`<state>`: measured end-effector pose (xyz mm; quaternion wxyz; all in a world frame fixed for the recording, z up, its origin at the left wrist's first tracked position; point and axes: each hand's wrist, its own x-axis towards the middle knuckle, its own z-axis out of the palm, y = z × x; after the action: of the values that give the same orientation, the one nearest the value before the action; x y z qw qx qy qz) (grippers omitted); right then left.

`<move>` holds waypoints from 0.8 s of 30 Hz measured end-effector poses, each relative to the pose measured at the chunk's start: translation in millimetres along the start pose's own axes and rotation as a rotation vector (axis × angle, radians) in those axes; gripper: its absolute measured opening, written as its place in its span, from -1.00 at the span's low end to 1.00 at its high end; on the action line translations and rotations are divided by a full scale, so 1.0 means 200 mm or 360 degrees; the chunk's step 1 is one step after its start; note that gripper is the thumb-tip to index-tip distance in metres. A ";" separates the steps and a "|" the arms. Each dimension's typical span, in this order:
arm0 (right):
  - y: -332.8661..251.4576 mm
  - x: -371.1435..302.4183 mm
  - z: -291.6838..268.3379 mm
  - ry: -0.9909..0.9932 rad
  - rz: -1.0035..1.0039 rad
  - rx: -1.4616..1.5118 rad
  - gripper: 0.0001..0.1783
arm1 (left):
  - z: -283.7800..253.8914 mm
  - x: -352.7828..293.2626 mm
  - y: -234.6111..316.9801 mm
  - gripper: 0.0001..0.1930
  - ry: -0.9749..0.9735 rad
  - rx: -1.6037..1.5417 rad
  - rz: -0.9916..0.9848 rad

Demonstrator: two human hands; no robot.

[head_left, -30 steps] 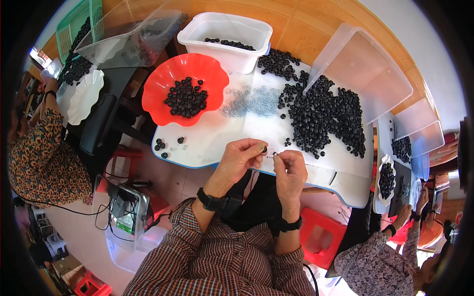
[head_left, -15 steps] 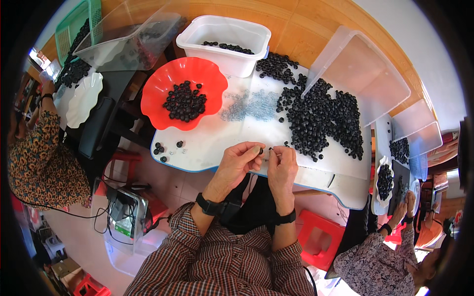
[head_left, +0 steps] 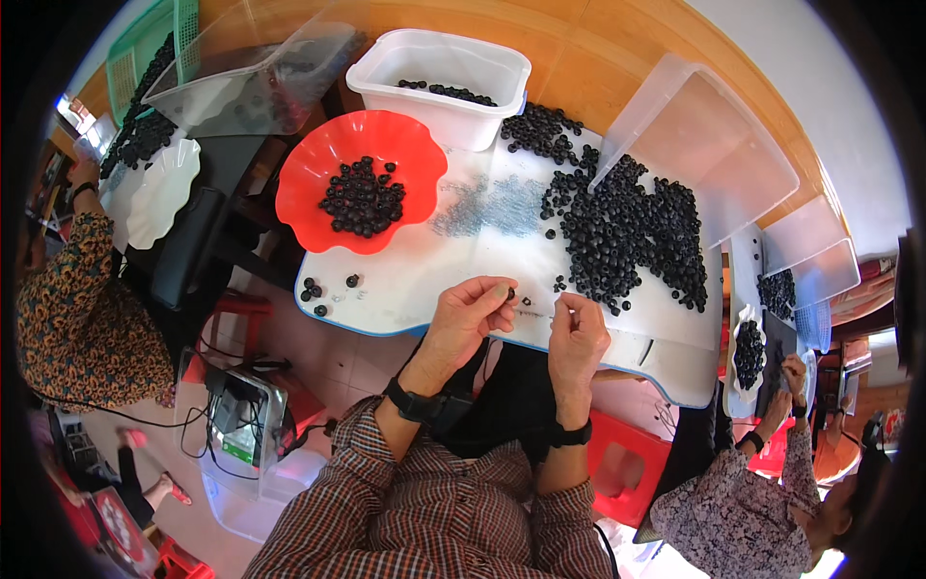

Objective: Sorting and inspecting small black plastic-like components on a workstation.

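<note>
Above the table's near edge, my left hand (head_left: 473, 314) pinches a small black round bead-like part (head_left: 510, 293) between thumb and finger. My right hand (head_left: 579, 338) is a little to the right, its thumb and fingertips pressed together; whatever they hold is too small or hidden to make out. Beyond it spreads a large heap of similar black round parts (head_left: 617, 232) on the white table (head_left: 386, 289). A scatter of tiny clear bluish pieces (head_left: 492, 206) lies mid-table. At the left, a red wavy-edged bowl (head_left: 410, 145) holds several black parts.
A white tub (head_left: 434, 114) with black parts stands at the back. A translucent bin (head_left: 704, 145) lies tipped beside the heap. Loose black parts (head_left: 312, 289) sit near the left edge. Co-workers sit left and right; a red stool (head_left: 627, 463) stands below the table.
My right hand has moved to the right, away from my left hand. My left hand stays in place with the black part.
</note>
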<state>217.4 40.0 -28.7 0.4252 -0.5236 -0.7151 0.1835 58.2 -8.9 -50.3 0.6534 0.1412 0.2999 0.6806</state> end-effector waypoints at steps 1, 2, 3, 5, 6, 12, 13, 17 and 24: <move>0.01 0.00 0.00 -0.0007 -0.0041 -0.0012 -0.91 | 0.01 0.00 -0.01 -0.77 -0.0010 0.0072 0.0003; 0.01 0.00 0.01 -0.0007 -0.0043 -0.0012 -0.91 | 0.02 0.00 -0.01 -0.77 -0.0021 0.0144 0.0007; 0.01 -0.01 0.03 -0.0040 0.0025 0.0114 -0.90 | 0.02 0.00 -0.01 -0.77 -0.0020 0.0177 0.0018; -0.01 -0.02 0.06 -0.0077 0.0087 0.0244 -0.90 | 0.01 0.00 0.00 -0.78 0.0003 0.0120 0.0026; -0.03 -0.03 0.06 -0.0095 0.0026 0.0221 -0.89 | 0.01 0.00 0.00 -0.78 0.0021 0.0062 0.0025; -0.12 0.02 0.10 -0.0148 -0.0107 0.0177 -0.87 | -0.02 -0.01 0.00 -0.78 0.0079 -0.0048 0.0121; -0.13 0.04 0.11 -0.0139 -0.0155 0.0167 -0.87 | -0.02 -0.01 0.00 -0.78 0.0076 -0.0045 0.0127; -0.17 0.14 0.18 -0.0175 -0.0200 -0.0014 -0.83 | -0.03 0.00 0.01 -0.76 0.0095 -0.0108 0.0231; -0.15 0.25 0.27 -0.0395 -0.0376 -0.0477 -0.64 | -0.05 -0.01 0.02 -0.78 0.0117 -0.0126 0.0240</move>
<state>152.3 83.8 -17.3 0.2699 -0.4669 -0.8376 0.0870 48.9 -12.7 -54.4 0.5940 0.1124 0.2851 0.7438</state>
